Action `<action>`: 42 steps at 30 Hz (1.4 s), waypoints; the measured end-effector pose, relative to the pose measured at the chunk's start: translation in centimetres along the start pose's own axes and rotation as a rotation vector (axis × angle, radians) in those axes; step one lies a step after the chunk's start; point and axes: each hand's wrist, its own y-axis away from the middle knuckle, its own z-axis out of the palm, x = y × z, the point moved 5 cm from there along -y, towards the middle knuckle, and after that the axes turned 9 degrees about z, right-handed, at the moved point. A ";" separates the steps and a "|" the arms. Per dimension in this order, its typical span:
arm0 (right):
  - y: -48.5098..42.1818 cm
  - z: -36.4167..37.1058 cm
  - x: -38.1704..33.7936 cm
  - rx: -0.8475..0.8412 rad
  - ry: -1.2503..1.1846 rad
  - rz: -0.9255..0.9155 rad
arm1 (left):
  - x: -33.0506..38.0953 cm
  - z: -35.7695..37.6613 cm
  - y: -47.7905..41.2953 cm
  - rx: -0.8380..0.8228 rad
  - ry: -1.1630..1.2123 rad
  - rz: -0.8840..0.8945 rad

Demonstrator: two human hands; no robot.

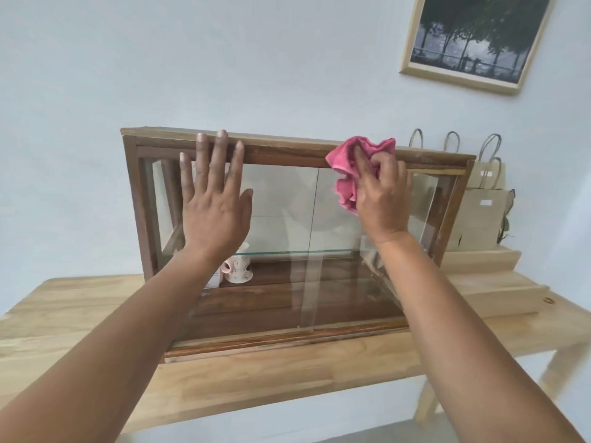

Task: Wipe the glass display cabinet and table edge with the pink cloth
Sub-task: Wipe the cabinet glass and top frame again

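A dark wooden display cabinet [140,199] with glass front panes stands on a light wooden table [287,375]. My left hand [214,199] lies flat with fingers spread against the upper left of the glass, fingertips on the top frame. My right hand [382,193] is shut on a crumpled pink cloth [347,169], pressing it to the upper right of the glass just under the top rail. A small white ceramic jug [238,270] sits inside on the cabinet floor, under a glass shelf.
Several brown paper bags [479,215] with handles stand right of the cabinet on stepped wooden risers [492,282]. A framed tree picture [473,36] hangs on the pale wall. The table's front edge [271,414] runs below the cabinet.
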 end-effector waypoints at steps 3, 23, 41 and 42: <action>0.4 -0.5 4.7 -0.014 0.026 0.116 | 1.2 1.0 -0.2 -0.017 0.004 0.029; 15.4 -0.6 16.8 -0.363 0.206 0.787 | 11.0 5.4 -1.2 -0.020 0.048 0.025; 8.8 -1.3 14.4 -0.148 0.131 0.310 | 12.1 7.1 1.3 -0.086 0.009 0.084; 9.1 -0.7 14.9 -0.201 0.180 0.315 | 12.0 7.1 1.3 -0.093 0.003 0.089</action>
